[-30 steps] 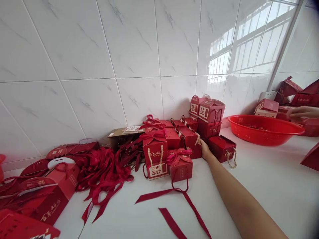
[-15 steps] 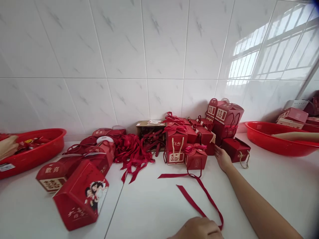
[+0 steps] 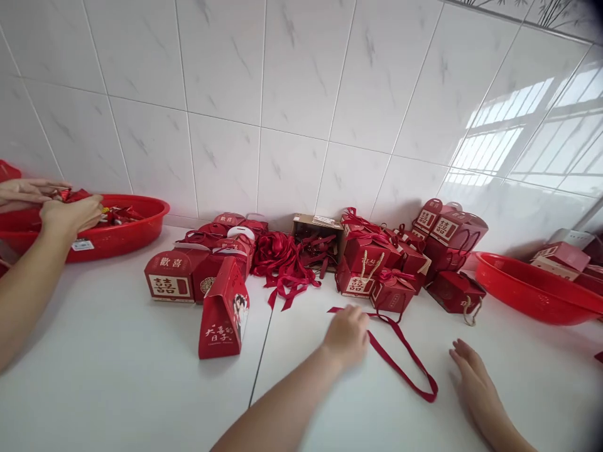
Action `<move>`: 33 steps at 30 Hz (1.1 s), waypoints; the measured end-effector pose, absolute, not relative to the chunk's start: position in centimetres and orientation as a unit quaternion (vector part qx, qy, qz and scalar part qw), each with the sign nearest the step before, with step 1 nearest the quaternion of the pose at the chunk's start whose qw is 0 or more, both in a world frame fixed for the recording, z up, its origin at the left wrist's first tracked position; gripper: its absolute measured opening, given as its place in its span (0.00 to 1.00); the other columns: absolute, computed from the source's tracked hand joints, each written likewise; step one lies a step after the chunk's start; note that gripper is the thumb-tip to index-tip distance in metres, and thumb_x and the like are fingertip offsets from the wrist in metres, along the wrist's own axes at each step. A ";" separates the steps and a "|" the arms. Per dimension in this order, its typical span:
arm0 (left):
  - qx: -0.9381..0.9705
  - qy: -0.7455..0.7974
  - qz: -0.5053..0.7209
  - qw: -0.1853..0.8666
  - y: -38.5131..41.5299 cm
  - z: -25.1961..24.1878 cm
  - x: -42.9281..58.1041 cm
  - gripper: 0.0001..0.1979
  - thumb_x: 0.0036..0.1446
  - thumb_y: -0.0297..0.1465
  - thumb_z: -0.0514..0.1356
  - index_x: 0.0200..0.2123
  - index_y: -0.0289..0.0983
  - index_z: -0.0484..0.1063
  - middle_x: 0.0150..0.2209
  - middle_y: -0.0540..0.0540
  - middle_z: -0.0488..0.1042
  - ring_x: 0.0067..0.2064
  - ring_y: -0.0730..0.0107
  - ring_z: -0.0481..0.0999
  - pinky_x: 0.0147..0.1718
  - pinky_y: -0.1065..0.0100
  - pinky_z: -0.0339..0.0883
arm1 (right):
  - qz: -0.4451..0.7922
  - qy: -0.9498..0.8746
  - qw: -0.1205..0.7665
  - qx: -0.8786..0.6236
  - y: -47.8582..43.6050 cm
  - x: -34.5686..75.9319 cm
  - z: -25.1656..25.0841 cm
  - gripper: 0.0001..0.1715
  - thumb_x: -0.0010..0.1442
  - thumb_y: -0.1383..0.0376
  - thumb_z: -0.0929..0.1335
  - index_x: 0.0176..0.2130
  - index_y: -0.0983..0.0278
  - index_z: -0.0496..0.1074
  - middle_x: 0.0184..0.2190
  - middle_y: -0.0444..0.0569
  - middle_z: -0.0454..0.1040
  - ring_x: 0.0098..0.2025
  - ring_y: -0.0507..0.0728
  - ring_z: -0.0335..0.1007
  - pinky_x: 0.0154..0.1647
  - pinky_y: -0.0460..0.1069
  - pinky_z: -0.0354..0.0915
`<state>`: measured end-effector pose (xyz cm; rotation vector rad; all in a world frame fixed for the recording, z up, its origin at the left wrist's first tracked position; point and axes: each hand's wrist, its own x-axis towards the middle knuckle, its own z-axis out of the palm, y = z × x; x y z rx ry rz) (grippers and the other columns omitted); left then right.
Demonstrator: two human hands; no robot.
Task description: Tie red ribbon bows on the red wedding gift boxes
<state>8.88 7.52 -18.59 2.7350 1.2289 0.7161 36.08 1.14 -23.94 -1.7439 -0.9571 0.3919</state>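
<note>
My left hand [image 3: 347, 334] is over the near end of a dark red ribbon [image 3: 377, 348] on the white table. It is blurred by motion, and its fingers point away from me, so any grip is unclear. The ribbon lies in a long loop in front of a small red gift box [image 3: 394, 295] with a ribbon bow on top. To the right of the loop, my right hand [image 3: 475, 380] rests low with fingers stretched out and nothing in them. A stack of bowed red boxes [image 3: 365, 257] stands beyond my left hand.
Left of centre are a tilted-looking red box [image 3: 221, 320], further boxes [image 3: 170, 276] and a ribbon heap [image 3: 276, 260]. A cardboard box [image 3: 301, 223] stands behind. Another person's hands [image 3: 70, 213] work over the left red basin [image 3: 136, 235]. A second basin [image 3: 532, 301] stands right.
The view has turned. My left hand has moved forward from the table's near side to the ribbon. My right hand has drawn back from the boxes. Another person's hands have come into fuller view at left.
</note>
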 end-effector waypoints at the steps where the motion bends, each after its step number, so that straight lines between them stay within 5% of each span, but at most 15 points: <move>1: 0.863 0.441 0.246 0.027 8.5 -18.5 7.7 0.09 0.57 0.25 0.52 0.41 0.33 0.69 0.44 0.40 0.72 0.46 0.60 0.69 0.44 0.61 0.65 | 0.161 -0.406 0.512 -0.740 0.1 35.1 -23.9 0.37 0.53 0.46 0.64 0.57 0.59 0.62 0.60 0.57 0.61 0.64 0.71 0.53 0.62 0.66 0.55; 6: 0.753 0.606 0.257 0.000 12.0 -18.6 2.8 0.11 0.61 0.31 0.56 0.45 0.33 0.69 0.47 0.42 0.70 0.50 0.59 0.69 0.48 0.53 0.65 | 0.061 -0.643 0.419 -0.638 -0.5 28.2 -19.8 0.29 0.57 0.49 0.62 0.57 0.52 0.62 0.66 0.49 0.50 0.67 0.67 0.47 0.62 0.64 0.57; 8: 0.723 0.645 0.245 -0.011 12.6 -18.7 1.9 0.13 0.61 0.34 0.57 0.47 0.34 0.69 0.49 0.42 0.70 0.51 0.59 0.70 0.49 0.52 0.65 | 0.057 -0.745 0.327 -0.578 1.9 25.3 -16.5 0.22 0.60 0.55 0.62 0.52 0.56 0.68 0.61 0.51 0.59 0.64 0.64 0.54 0.62 0.60 0.57; 10: 0.705 0.670 0.231 -0.018 12.8 -18.8 1.4 0.14 0.61 0.35 0.58 0.47 0.34 0.69 0.50 0.42 0.70 0.50 0.59 0.71 0.49 0.52 0.66 | 0.101 -0.803 0.143 -0.570 5.4 22.7 -13.9 0.17 0.61 0.62 0.63 0.49 0.57 0.72 0.56 0.49 0.67 0.60 0.61 0.61 0.59 0.55 0.60; 13: 0.691 0.690 0.214 -0.023 13.1 -19.3 1.3 0.14 0.61 0.35 0.58 0.47 0.34 0.69 0.49 0.42 0.71 0.49 0.60 0.71 0.48 0.53 0.67 | 0.125 -0.786 0.081 -0.601 10.6 19.6 -12.7 0.19 0.53 0.68 0.71 0.46 0.63 0.73 0.52 0.55 0.72 0.56 0.66 0.66 0.54 0.59 0.63; 17: 0.681 0.703 0.201 -0.039 13.3 -19.8 1.3 0.13 0.61 0.36 0.58 0.45 0.34 0.70 0.47 0.43 0.71 0.49 0.61 0.71 0.47 0.54 0.67 | 0.161 -0.770 0.051 -0.615 14.4 17.7 -14.5 0.13 0.61 0.62 0.68 0.45 0.67 0.71 0.46 0.52 0.72 0.46 0.58 0.71 0.48 0.57 0.68; 25: 0.696 0.683 0.215 -0.054 13.4 -18.8 1.9 0.04 0.57 0.28 0.57 0.35 0.35 0.71 0.39 0.43 0.72 0.45 0.59 0.70 0.44 0.58 0.64 | 0.227 -0.766 0.193 -0.570 14.8 18.9 -14.4 0.09 0.63 0.62 0.67 0.35 0.66 0.72 0.35 0.47 0.74 0.36 0.52 0.71 0.40 0.51 0.69; 29: 0.685 0.666 0.279 -0.099 11.0 -16.1 3.3 0.12 0.57 0.28 0.55 0.45 0.36 0.68 0.50 0.38 0.67 0.54 0.54 0.63 0.54 0.57 0.57 | 0.226 -0.745 0.352 -0.519 13.8 20.9 -9.6 0.06 0.59 0.68 0.66 0.29 0.64 0.70 0.27 0.47 0.75 0.31 0.54 0.71 0.35 0.49 0.67; 33: 0.641 0.624 0.383 -0.228 5.5 -12.1 2.5 0.18 0.57 0.31 0.57 0.51 0.39 0.63 0.57 0.37 0.60 0.61 0.50 0.56 0.60 0.51 0.47 | 0.210 -0.680 0.561 -0.423 10.2 25.4 -4.4 0.11 0.59 0.57 0.67 0.33 0.62 0.69 0.28 0.46 0.74 0.31 0.54 0.71 0.32 0.49 0.66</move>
